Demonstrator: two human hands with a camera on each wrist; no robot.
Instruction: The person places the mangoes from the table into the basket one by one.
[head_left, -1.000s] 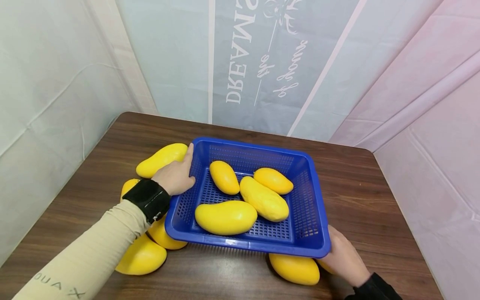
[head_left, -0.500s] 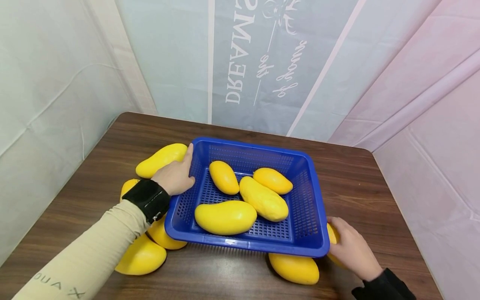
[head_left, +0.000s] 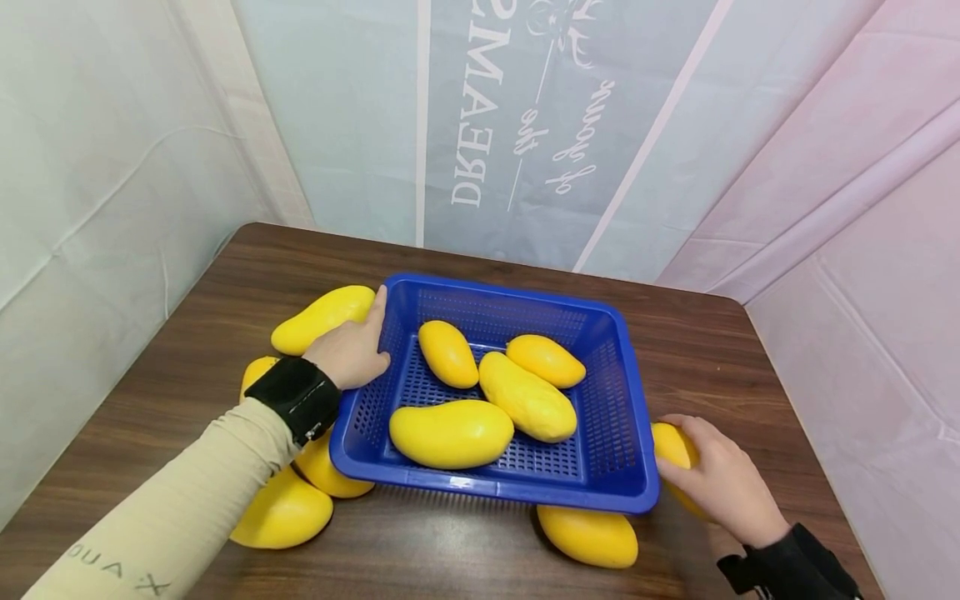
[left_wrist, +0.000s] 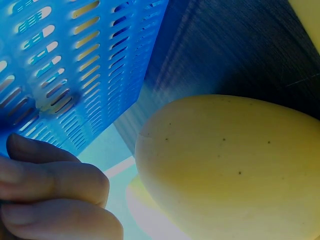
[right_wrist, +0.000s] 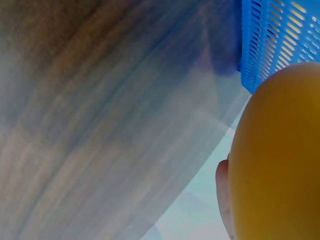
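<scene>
A blue perforated plastic basket (head_left: pixel 495 489) stands in the middle of the table with several yellow mangoes (head_left: pixel 450 435) inside. My left hand (head_left: pixel 351 350) grips its left side, index finger stretched along the rim and thumb over the edge. In the left wrist view, curled fingers (left_wrist: pixel 60 180) show against the basket's outer wall, near a large mango (left_wrist: pixel 230 165). Just right of the basket, my right hand (head_left: pixel 723 479) holds a mango (head_left: pixel 673 450) between thumb and fingers. That mango hides most of the right hand in the right wrist view.
Several more mangoes (head_left: pixel 283 510) lie left of the basket, some partly under the left forearm. One mango (head_left: pixel 588 536) rests by the basket's front right corner. The dark wooden table (head_left: pixel 450 550) meets printed fabric (head_left: pixel 360 125) at the back.
My right hand has moved rightward from the basket's front right corner, bringing a mango into view in its grip. The left hand and basket have stayed put.
</scene>
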